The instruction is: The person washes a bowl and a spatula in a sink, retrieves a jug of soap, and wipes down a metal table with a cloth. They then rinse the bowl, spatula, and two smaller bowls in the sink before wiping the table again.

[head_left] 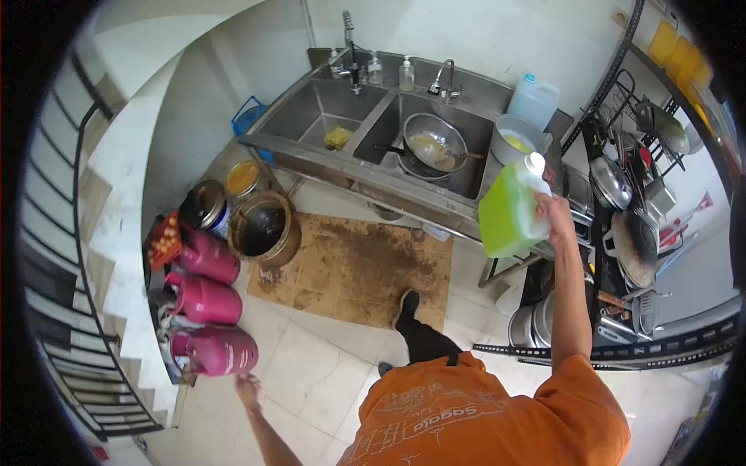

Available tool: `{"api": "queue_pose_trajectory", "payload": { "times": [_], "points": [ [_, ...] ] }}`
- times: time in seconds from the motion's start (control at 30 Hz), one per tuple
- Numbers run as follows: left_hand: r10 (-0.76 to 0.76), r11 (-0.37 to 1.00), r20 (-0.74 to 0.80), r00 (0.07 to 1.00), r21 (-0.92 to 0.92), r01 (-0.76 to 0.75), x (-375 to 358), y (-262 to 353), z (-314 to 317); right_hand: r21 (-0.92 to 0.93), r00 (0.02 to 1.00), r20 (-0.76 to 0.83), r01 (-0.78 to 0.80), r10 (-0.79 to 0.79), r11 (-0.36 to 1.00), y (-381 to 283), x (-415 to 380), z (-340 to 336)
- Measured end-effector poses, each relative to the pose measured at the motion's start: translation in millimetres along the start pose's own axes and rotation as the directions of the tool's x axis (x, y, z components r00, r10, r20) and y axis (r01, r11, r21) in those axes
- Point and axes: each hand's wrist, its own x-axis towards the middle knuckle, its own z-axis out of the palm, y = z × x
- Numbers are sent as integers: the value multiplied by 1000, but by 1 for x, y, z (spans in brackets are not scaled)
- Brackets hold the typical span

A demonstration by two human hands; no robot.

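Observation:
My right hand (553,216) grips the handle of a white-capped plastic jug (505,210) of bright green liquid, held up at the right front corner of the steel sink unit. A grey basin (503,133) with something yellow in it stands just behind the jug. My left hand (249,390) hangs low on the left with its fingers loosely apart and nothing in them. The closest thing to it is a pink gas cylinder (221,351), just above the fingertips in this view.
A wok (435,146) sits in the right sink bowl, a yellow scrubber (337,138) in the left. Brown cardboard (350,268) covers the floor ahead, beside a large pot (266,225). Racks of cookware (633,241) line the right; a stair railing (78,233) runs along the left.

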Motion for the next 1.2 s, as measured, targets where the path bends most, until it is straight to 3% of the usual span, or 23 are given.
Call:
{"api": "queue_pose_trajectory", "payload": {
  "times": [0.07,0.13,0.17,0.2,0.27,0.33,0.4,0.47,0.5,0.53,0.57,0.6,0.7,0.73,0.8,0.83,0.9,0.97,1.0,1.03,1.07,1.13,1.2],
  "points": [
    [202,978,-95,975,62,-197,46,74,70,-60,997,-72,24,-28,998,1,40,4],
    [61,994,4,998,92,-61,90,127,124,-134,987,-152,33,-53,990,15,73,3],
    [114,993,194,974,-4,-115,117,125,147,-123,979,-198,18,-42,992,10,87,-2],
    [-45,991,149,988,135,25,139,121,167,-110,969,-246,-4,-23,994,0,96,-9],
    [-141,985,205,969,125,117,180,121,240,-67,953,-304,-15,-6,998,11,114,-18],
    [-182,942,354,918,330,59,195,150,340,-107,915,-402,-89,39,990,13,134,-23],
    [-81,967,602,794,240,-83,234,145,416,-124,887,-460,-107,39,987,19,144,-22],
    [-211,843,658,723,497,-207,248,183,519,-142,861,-508,-90,6,986,10,158,-11],
    [-268,945,752,602,328,11,299,151,548,-170,838,-546,-125,12,977,8,163,-10],
    [-282,949,836,470,170,266,348,116,577,-199,813,-582,-161,16,967,4,170,-9],
    [-224,962,865,449,270,-40,334,149,623,-224,788,-615,-205,25,953,5,172,-4],
    [-163,881,902,401,316,-353,316,187,684,-228,760,-649,-201,5,953,8,176,-2],
    [-119,902,953,279,221,-370,346,197,798,-427,732,-682,-410,11,806,-4,186,11],
    [-129,906,957,258,220,-363,345,210,832,-573,718,-685,-424,-126,701,-2,185,10],
    [-155,918,962,227,225,-326,349,223,893,-787,697,-605,-446,-386,427,-4,194,21],
    [-165,928,961,222,228,-295,352,225,921,-768,658,-639,-573,-398,286,-24,196,38],
    [-184,930,959,215,241,-277,354,225,972,-796,560,-577,-549,-594,256,-49,227,73],
    [-193,920,961,199,248,-304,354,221,1024,-739,575,-652,-332,-495,587,-18,265,116],
    [-143,928,978,152,186,-322,358,205,1049,-511,694,-667,-161,-271,844,9,293,143],
    [-123,926,988,89,147,-347,357,195,1071,-700,872,-390,-72,-296,711,13,330,168],
    [-91,922,995,28,95,-375,354,190,1100,-705,941,-228,17,-250,709,31,371,191],
    [71,684,997,-43,-80,-725,337,192,1153,-652,978,-89,87,-190,753,129,443,217],
    [49,717,992,-119,-118,-687,313,205,1199,-754,992,48,111,-115,647,204,502,225]
  ]
}}
